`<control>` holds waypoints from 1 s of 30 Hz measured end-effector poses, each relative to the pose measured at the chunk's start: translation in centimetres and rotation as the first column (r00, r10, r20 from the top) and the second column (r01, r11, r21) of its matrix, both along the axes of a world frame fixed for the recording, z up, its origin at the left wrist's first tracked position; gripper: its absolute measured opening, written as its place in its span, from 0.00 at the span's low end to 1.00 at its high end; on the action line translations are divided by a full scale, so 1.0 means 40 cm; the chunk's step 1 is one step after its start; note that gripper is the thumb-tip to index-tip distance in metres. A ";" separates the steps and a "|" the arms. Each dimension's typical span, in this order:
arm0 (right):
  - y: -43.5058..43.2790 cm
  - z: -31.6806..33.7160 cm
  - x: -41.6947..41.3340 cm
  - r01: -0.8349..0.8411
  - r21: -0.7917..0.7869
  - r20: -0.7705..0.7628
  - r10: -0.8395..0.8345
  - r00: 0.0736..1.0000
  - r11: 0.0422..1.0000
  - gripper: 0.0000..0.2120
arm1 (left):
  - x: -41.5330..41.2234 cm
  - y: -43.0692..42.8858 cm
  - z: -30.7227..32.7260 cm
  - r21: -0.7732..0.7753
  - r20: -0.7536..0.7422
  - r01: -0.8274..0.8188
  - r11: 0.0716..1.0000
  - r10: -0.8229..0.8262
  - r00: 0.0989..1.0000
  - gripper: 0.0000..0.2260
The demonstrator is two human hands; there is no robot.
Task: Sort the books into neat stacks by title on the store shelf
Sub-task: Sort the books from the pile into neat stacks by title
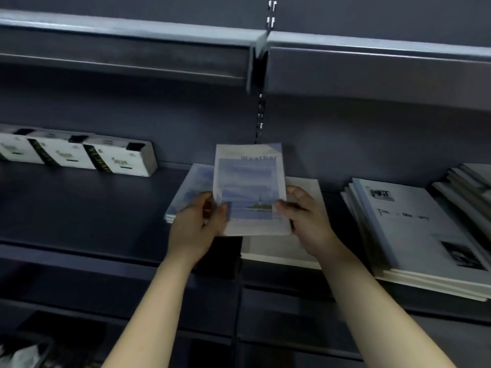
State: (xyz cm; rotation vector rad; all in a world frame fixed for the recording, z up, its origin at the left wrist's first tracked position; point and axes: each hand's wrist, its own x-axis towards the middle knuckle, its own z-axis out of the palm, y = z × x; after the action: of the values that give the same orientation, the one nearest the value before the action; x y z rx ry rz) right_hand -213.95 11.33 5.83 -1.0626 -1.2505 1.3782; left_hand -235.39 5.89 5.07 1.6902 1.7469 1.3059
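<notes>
Dark store shelf point(93, 208), one "Weather" book point(249, 181) held.
Left hand point(194, 229) and right hand point(308, 221) pinched its lower corners; three white boxes point(66, 152) sat left of the book.

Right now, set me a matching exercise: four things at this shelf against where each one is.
Things: 1 Weather book; 2 white boxes; 3 grey book stack; 4 blue-cover stack.
Places: A back left of the shelf; B right end; C gripped by left hand and right hand; D flat, partly behind the left hand.
Pairs: 1-C, 2-A, 3-B, 4-D.
</notes>
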 end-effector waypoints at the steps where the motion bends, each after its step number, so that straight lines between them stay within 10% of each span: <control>1: 0.007 -0.004 -0.026 0.014 -0.009 0.024 -0.014 1.000 1.000 0.13 | -0.034 -0.001 -0.011 0.029 -0.135 -0.058 0.998 0.061 0.989 0.15; 8: 0.064 -0.023 -0.189 0.144 -0.029 0.284 -0.129 0.950 0.989 0.07 | -0.217 -0.014 -0.102 0.119 -0.604 -0.189 0.975 0.222 0.765 0.23; 30: 0.069 -0.033 -0.294 0.159 0.286 0.690 -0.318 0.650 0.945 0.14 | -0.241 -0.023 -0.126 0.126 -0.594 -0.123 0.984 0.174 0.785 0.21</control>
State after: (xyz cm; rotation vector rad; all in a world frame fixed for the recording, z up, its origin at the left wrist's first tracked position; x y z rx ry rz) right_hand -225.71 14.10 4.50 -1.6515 -1.6907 0.5758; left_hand -245.04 4.95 0.02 2.2319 2.2369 0.9515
